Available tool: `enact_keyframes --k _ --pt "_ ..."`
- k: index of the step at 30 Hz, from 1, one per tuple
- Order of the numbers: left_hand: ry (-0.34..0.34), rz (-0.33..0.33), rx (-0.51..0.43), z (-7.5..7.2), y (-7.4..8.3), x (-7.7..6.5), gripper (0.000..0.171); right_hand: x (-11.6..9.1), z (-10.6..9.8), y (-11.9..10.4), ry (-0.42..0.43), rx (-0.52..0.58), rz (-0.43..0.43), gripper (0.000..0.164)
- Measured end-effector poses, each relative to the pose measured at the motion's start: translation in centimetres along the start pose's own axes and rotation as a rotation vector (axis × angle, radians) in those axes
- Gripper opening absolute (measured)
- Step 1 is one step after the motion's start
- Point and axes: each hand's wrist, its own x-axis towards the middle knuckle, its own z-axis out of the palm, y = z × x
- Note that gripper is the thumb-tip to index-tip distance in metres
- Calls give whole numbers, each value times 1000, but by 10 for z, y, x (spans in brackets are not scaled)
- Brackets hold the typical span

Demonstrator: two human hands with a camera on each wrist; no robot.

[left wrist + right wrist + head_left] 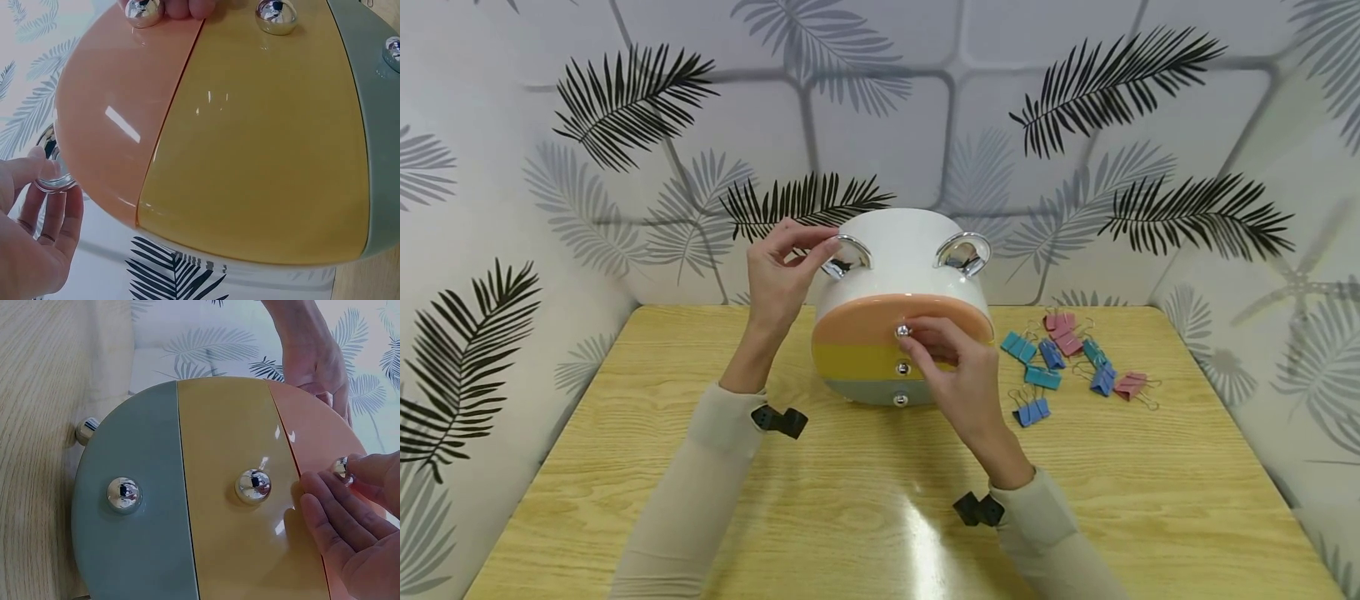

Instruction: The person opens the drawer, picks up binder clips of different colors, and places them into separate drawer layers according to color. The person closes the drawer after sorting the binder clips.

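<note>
A rounded white drawer cabinet (904,254) stands on the table, with chrome ring-shaped ears on top. Its face has an orange drawer front (857,321), a yellow one (850,361) and a grey-green one (144,550), each with a round chrome knob. My left hand (778,271) pinches the left chrome ring (57,181) between thumb and fingers. At the orange front, my right hand (962,375) pinches the top knob (339,467) with thumb and index finger, the other fingers lying close against the face. All three fronts look flush.
Several pink, teal and blue binder clips (1042,377) lie loose on the wooden table (850,492), right of the cabinet. Close behind the cabinet rises a leaf-patterned wall (880,142). The right chrome ring (964,252) is untouched.
</note>
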Motion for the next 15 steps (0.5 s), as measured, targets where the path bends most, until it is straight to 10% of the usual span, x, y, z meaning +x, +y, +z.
enact_keyframes --k 15 --pt "-7 -9 -28 -2 0 3 12 1 3 1 20 27 -25 20"
